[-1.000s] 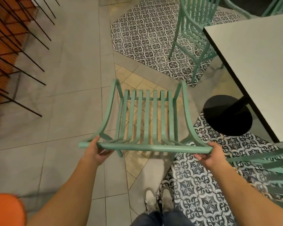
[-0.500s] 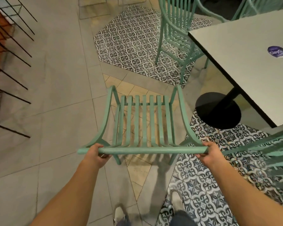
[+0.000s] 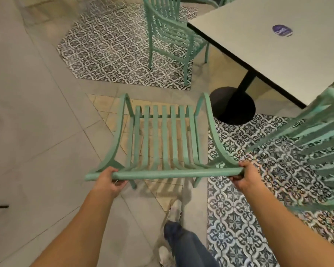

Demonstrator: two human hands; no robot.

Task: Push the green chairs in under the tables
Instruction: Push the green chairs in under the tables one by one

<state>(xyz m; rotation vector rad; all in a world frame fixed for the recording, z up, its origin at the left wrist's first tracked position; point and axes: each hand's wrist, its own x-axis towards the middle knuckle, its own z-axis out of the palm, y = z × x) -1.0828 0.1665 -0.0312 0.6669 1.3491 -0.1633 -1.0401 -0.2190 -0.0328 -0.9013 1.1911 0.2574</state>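
both hands, left hand [image 3: 109, 180] and right hand [image 3: 243, 175], grasp the top rail of the green chair [image 3: 163, 143] at frame centre; swinging it right could knock the table [image 3: 258, 45] pedestal [image 3: 232, 106].

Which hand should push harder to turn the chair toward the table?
Probably the left hand: the table stands to the right, so pushing the green chair's left end swings it there while the right hand pivots.

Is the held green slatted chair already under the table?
No: green slatted chair stands on open floor, left of the white table.
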